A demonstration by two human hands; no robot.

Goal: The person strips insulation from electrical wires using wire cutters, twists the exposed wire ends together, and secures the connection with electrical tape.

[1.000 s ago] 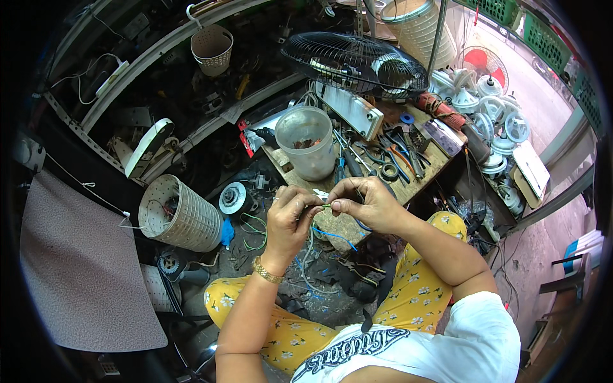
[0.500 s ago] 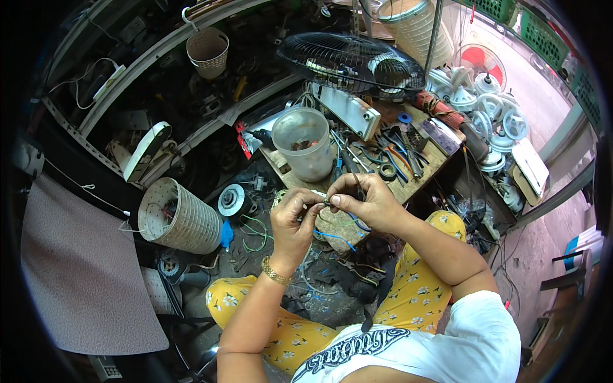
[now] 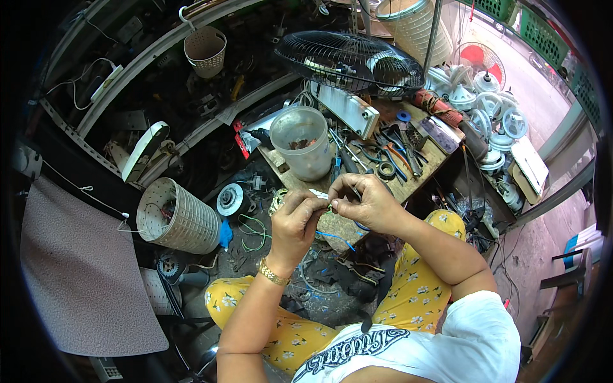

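My left hand and my right hand meet above the near edge of the low wooden bench, thumbs and fingertips pinched close together. Between them is a thin wire, mostly covered by the fingers. A small white piece shows just behind the fingertips of my left hand. Below the hands a blue wire trails over the bench's rounded near end. Past them stands a translucent plastic bucket with small scraps in it.
Pliers, screwdrivers and a roll of black tape lie on the bench. A black fan guard hangs over its far side. White fan parts pile up at right. A perforated basket tilts on the floor at left.
My left fingers have curled further in, and the fingertips of both hands have shifted slightly while staying together. The white piece shows a little more. The view has moved slightly.
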